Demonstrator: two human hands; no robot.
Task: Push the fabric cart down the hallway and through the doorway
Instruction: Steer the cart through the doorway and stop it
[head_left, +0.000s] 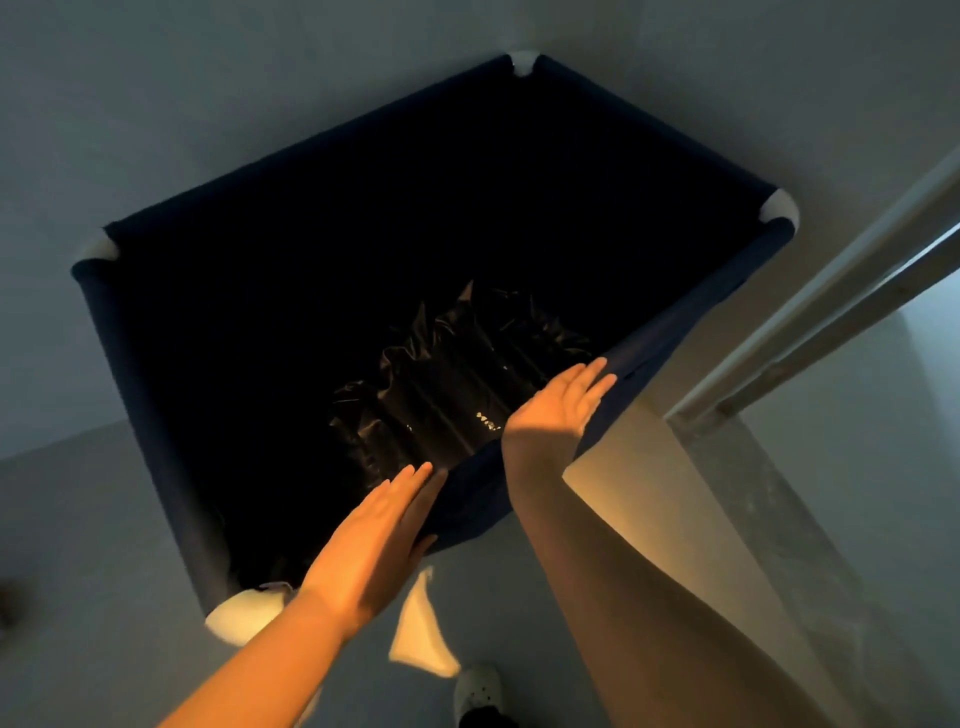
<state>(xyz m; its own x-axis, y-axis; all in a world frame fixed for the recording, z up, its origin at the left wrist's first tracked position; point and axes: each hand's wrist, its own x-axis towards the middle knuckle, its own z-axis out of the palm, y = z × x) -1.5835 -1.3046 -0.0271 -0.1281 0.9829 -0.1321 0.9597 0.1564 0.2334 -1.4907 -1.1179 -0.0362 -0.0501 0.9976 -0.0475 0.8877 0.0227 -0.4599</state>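
Note:
The fabric cart (140, 395) is a dark blue cloth bin on a frame with white corner joints, seen from above and filling the middle of the view. A crumpled black plastic bag (457, 384) lies inside it near the close rim. My left hand (374, 545) lies flat with fingers straight on the near rim. Further right along that rim, my right hand (558, 405) rests flat on it, palm down. Neither hand is curled around the rim.
A doorway with a pale door frame (810, 332) and a stone threshold (769, 519) lies to the right of the cart. Light walls stand behind and to the left of the cart. My shoe (478, 686) shows on the floor below.

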